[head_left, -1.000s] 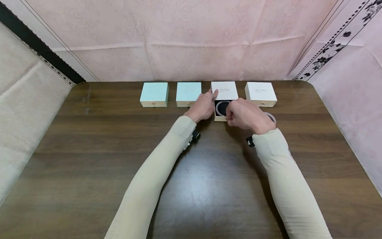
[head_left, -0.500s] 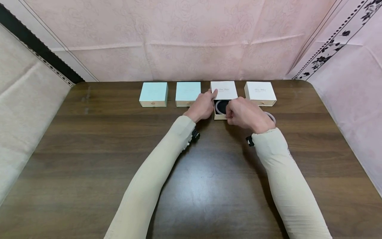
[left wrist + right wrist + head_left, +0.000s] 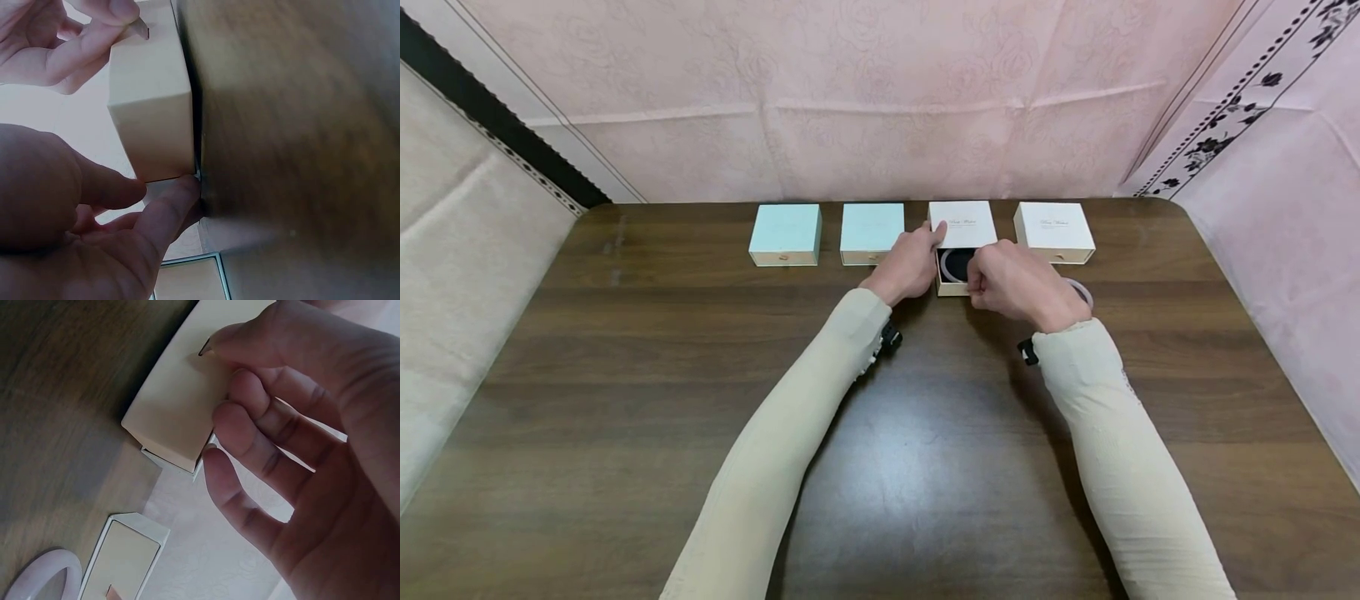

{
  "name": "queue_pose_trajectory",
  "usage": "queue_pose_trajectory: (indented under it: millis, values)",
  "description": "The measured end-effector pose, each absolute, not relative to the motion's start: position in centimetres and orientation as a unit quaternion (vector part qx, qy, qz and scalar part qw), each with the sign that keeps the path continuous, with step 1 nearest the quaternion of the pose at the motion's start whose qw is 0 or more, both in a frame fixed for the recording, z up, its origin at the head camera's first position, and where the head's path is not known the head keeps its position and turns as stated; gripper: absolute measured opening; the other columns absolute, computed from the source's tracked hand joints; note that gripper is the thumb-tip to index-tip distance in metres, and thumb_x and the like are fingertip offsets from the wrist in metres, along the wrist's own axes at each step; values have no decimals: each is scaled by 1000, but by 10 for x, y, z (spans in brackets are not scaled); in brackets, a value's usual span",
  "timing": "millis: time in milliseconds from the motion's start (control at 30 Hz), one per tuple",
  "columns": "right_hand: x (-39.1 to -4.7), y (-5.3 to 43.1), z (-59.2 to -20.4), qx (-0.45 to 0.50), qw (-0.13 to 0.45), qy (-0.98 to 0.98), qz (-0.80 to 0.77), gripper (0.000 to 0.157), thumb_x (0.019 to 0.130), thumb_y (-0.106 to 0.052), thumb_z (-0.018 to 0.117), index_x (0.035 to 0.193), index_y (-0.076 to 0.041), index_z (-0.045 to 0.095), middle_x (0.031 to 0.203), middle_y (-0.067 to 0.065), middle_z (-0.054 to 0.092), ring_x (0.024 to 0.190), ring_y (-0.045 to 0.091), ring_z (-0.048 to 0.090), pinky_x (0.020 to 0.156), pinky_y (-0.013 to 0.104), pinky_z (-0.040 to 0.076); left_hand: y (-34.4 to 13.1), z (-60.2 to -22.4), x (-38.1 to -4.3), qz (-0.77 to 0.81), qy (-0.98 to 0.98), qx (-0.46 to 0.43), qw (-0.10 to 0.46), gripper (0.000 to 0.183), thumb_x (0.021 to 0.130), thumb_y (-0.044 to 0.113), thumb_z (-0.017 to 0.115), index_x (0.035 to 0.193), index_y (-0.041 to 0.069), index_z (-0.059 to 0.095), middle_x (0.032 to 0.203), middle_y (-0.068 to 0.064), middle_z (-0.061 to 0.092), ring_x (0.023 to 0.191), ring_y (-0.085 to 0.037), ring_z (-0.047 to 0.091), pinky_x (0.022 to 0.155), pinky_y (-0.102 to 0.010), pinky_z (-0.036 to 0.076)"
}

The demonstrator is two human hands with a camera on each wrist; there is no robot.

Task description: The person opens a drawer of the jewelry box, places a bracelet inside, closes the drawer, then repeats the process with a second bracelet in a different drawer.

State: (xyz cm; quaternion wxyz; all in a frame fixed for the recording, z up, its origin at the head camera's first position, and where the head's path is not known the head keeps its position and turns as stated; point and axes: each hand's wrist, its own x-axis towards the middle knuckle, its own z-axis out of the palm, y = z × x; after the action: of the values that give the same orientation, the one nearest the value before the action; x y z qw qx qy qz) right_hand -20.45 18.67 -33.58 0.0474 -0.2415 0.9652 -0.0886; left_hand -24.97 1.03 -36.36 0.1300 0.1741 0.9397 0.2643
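A white drawer-style jewellery box (image 3: 966, 218) has its cream drawer (image 3: 951, 290) partly out toward the person. Inside the drawer lies a pale bangle (image 3: 944, 265) around a black cushion, partly covered by the right hand. My left hand (image 3: 910, 262) grips the box's outer sleeve at its left side, thumb and fingers around the corner. With thumb and finger, my right hand (image 3: 1018, 285) pinches the small ribbon pull tab (image 3: 141, 29) on the drawer front. In the right wrist view the other fingers are loosely curled beside the drawer.
Another white box (image 3: 1054, 229) stands to the right, a pale bangle (image 3: 47, 575) lying on the table before it. Two mint-green boxes (image 3: 786, 229) stand in line to the left. Pink patterned cloth (image 3: 880, 100) rises behind the wooden table (image 3: 625, 417).
The drawer has slid slightly back into the white sleeve, so less of the bangle and cushion shows. Both hands keep their hold and have barely moved.
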Motion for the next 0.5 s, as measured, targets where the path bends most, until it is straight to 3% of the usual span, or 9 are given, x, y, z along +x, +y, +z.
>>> queue_pose_trajectory:
  millis: [500]
  values:
    - [-206,187,-338,-233,41,967,-90,17,79,-4,70,67,-16,68,69,-1,63,69,18,55,59,33,43,11,-364,-250,263,940,170,135,54,111,14,28,164,19,20,171,-16,17,153,-28,30,120,-34,36]
